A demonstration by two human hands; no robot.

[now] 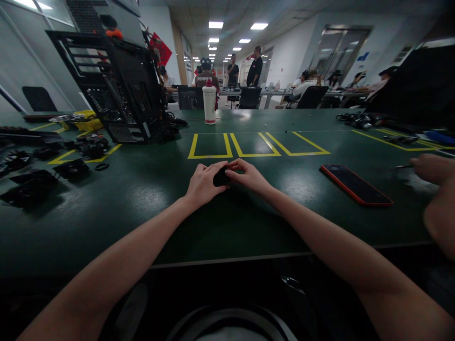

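Observation:
Between my two hands, low over the green table (227, 227), is a small black object (221, 177) whose kind I cannot make out. My left hand (204, 183) curls around its left side, thumb below and fingers above. From the right, my right hand (247, 174) pinches the same object with thumb and fingertips. Much of the object is hidden behind the fingers. Just beyond my hands, yellow tape outlines (210, 157) mark the tabletop.
A black open computer case (124, 90) stands at the left, with black parts (71, 169) scattered nearby. A white cup (209, 104) stands farther back. At right lie a red-edged phone (355, 184) and cables (360, 119); another person's hand (433, 168) is beside them.

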